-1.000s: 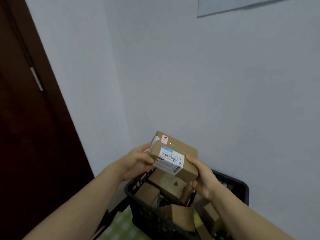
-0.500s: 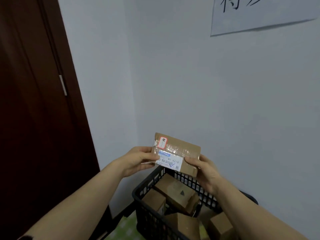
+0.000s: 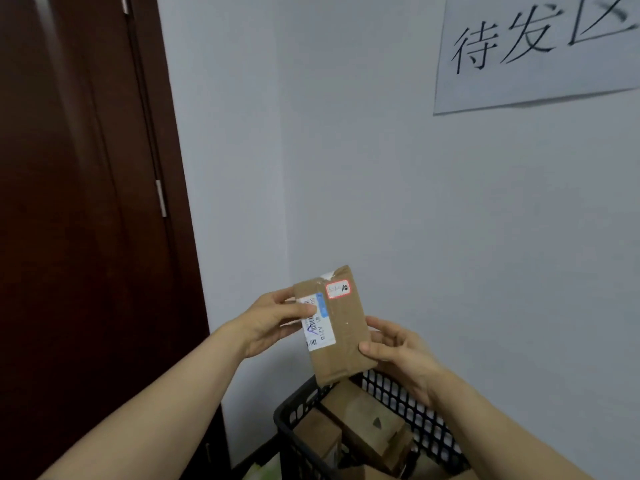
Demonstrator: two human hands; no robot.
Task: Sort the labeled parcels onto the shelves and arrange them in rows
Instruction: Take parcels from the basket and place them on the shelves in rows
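Gripping both sides, both hands' fingers (image 3: pixel 304 310) hold upright a brown labelled parcel (image 3: pixel 343 337).

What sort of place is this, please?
Likely a parcel dispatch room: the wall sign reads 待发区, a black basket holds cardboard boxes, and the left hand and right hand hold a labelled parcel.

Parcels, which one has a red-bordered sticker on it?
The parcel held between left hand and right hand, above the black basket. It carries the red-bordered sticker near its top and a white barcode label; the parcels in the basket show neither.
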